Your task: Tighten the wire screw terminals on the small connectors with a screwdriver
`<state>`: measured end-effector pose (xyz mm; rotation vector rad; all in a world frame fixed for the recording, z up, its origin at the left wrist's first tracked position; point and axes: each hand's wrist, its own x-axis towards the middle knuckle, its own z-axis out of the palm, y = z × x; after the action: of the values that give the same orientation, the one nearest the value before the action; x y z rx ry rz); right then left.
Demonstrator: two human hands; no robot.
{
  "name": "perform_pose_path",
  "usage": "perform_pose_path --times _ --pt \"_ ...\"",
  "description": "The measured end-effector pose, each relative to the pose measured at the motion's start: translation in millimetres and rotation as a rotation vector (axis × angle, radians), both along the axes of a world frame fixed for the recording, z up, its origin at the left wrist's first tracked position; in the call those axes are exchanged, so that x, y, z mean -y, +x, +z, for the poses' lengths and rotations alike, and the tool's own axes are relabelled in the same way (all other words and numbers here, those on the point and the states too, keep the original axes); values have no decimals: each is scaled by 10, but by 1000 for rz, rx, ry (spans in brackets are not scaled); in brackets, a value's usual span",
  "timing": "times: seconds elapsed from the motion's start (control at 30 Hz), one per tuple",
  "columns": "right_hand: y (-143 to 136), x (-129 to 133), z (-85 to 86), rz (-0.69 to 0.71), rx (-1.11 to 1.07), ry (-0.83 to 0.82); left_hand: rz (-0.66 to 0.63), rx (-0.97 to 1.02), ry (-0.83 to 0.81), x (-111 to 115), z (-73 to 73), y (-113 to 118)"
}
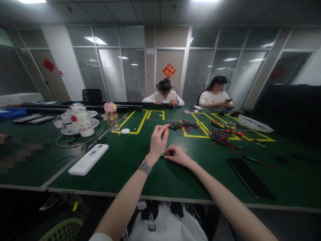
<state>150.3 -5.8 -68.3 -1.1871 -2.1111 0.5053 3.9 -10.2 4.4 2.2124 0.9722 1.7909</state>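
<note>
My left hand [158, 140], with a watch on its wrist, is raised over the green table. Its fingers are pinched round a small orange piece [166, 129], mostly hidden, whose kind I cannot make out. Just below and to the right, my right hand [177, 156] rests low at the tabletop, fingers closed on a small green circuit board [163, 155] that shows only at the fingertips. Beyond both hands lies a pile of small wired boards [184, 126] with red and dark leads. Another tangle of wired boards [220, 138] lies to its right.
A white power bank [89, 160] and a black phone [250, 178] lie near the front edge. Left stand a pink-lidded bottle [111, 117] and a white jug [84, 122]. Yellow tape [142, 124] marks the green table [120, 174]. Two people sit across, one holding a phone.
</note>
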Motion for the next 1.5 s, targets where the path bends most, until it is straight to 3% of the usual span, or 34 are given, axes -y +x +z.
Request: perform_pose_path --times 0.17,0.43,0.67,0.93,1.2,1.5 --pt "6 6 -2 9 -12 -15 -38 12 -4 -13 9 6" --pt "1 5 -3 11 -17 -8 38 7 -7 -23 -5 -4" --pt "13 2 -3 33 -22 -20 -81 6 1 -14 28 -7" --pt "17 -12 -17 32 -19 -10 38 9 -10 -8 21 -6" --pt "23 2 19 50 15 -24 -42 14 -36 -21 26 -21" --pt "26 -46 -38 47 23 -4 51 10 -26 -38 -4 -17"
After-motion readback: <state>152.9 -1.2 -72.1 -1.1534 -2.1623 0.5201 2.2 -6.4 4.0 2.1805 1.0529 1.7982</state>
